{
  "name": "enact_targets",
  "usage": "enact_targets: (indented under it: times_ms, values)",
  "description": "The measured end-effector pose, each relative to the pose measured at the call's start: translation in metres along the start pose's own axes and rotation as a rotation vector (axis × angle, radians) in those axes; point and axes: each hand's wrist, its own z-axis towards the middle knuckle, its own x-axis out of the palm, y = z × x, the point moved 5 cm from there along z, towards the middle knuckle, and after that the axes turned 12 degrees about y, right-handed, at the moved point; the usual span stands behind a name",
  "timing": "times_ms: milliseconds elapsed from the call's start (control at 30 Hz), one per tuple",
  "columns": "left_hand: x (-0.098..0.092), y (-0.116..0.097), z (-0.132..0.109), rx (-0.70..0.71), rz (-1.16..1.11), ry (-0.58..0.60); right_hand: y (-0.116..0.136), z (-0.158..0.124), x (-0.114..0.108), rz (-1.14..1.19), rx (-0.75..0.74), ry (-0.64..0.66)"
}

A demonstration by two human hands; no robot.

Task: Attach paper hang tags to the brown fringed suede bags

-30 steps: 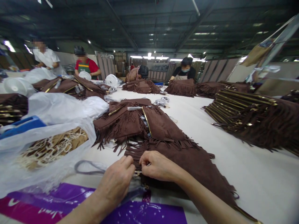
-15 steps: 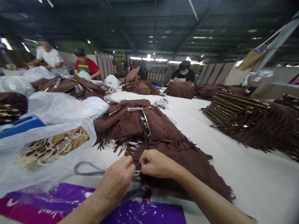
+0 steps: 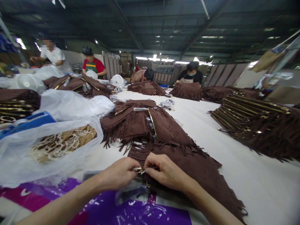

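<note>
A long white worktable (image 3: 246,175) runs from near to far through a large workshop hall. Overhead, a dark ceiling (image 3: 150,22) of beams and girders carries scattered small lamps, and a row of bright strip lights (image 3: 156,58) glows at the far end. Pale panel partitions (image 3: 112,64) stand far left of centre, with more (image 3: 225,73) far right.
</note>
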Motion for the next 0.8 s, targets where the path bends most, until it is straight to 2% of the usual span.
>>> enact_targets:
  times_ms: [133, 333, 533, 800]
  values:
    - [-0.003, 0.000, 0.002, -0.039, -0.067, 0.021, -0.003, 0.002, 0.006, -0.125, 0.057, -0.054]
    - [-0.004, -0.003, 0.004, -0.060, -0.049, 0.094, -0.004, 0.005, 0.006, -0.154, 0.102, -0.052]
    - [-0.013, -0.013, -0.001, -0.094, 0.167, -0.020, -0.009, 0.006, 0.003, -0.073, 0.128, -0.038]
    - [-0.018, -0.022, 0.001, -0.066, 0.230, -0.008, -0.015, 0.004, 0.007, 0.042, 0.097, -0.061]
